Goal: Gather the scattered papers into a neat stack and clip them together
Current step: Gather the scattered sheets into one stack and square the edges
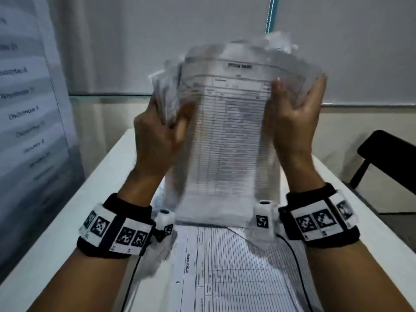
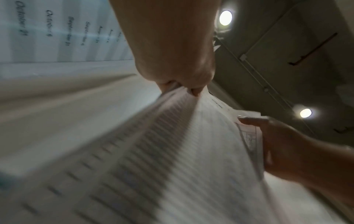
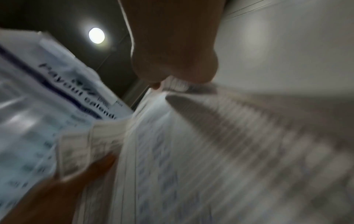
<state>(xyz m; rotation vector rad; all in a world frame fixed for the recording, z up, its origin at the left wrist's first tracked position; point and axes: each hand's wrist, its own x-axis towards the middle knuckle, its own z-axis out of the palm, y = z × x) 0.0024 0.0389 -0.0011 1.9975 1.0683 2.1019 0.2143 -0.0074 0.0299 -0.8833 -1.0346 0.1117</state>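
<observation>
An upright bundle of printed form sheets (image 1: 229,136) is held above the white table (image 1: 67,233), blurred by motion, its top edges uneven. My left hand (image 1: 162,131) grips the bundle's left edge, thumb on the front. My right hand (image 1: 295,122) grips the right edge, with fingers curled behind. In the left wrist view my left hand (image 2: 182,84) pinches the sheets (image 2: 172,159), and my right hand (image 2: 277,144) holds the far edge. In the right wrist view my right hand (image 3: 172,72) grips the sheets (image 3: 210,151). More form sheets (image 1: 236,271) lie flat on the table beneath. No clip is visible.
A wall calendar poster (image 1: 27,109) hangs at the left. A black chair (image 1: 387,154) stands to the right of the table. Black cables (image 1: 295,255) run from the wrist cameras across the lying sheets.
</observation>
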